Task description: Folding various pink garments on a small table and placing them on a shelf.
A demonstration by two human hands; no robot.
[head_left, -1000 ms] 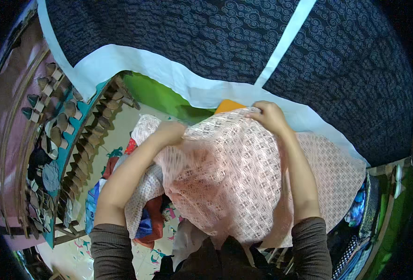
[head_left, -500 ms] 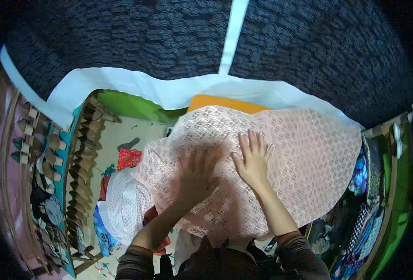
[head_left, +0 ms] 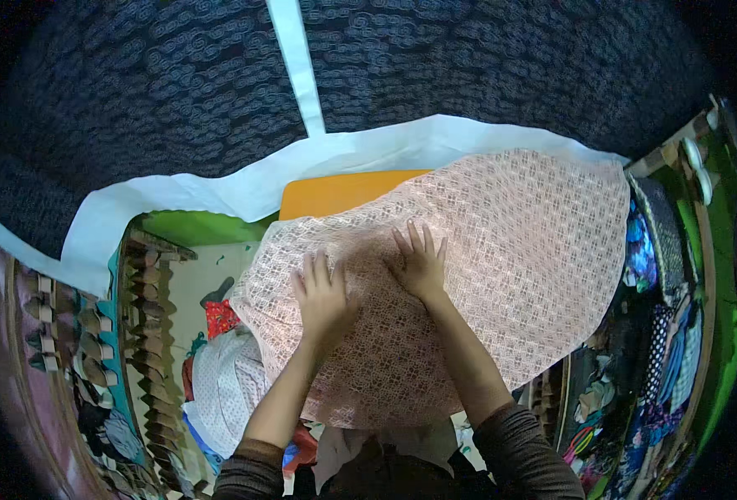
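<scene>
A pale pink lace fabric with an openwork diamond pattern lies spread in front of me, over an orange board or tabletop whose far left part shows. My left hand rests flat on the lace, left of the middle, its fingers stretched and pointing away from me. To its right, my right hand also lies on the cloth, palm down with fingers spread. Neither hand grips anything. The lace hangs toward me at the near edge, and its left end meets a bundle of white dotted fabric.
A dark patterned curtain with a white border hangs at the back. On the left stands a rack of wooden shoe forms. A small red patterned cloth lies on the floor. Folded fabrics fill a shelf on the right.
My view has turned, shifting the curtain strip left. The lace now shows more of the orange surface at its far left. My left hand appears slightly farther left, both hands still flat.
</scene>
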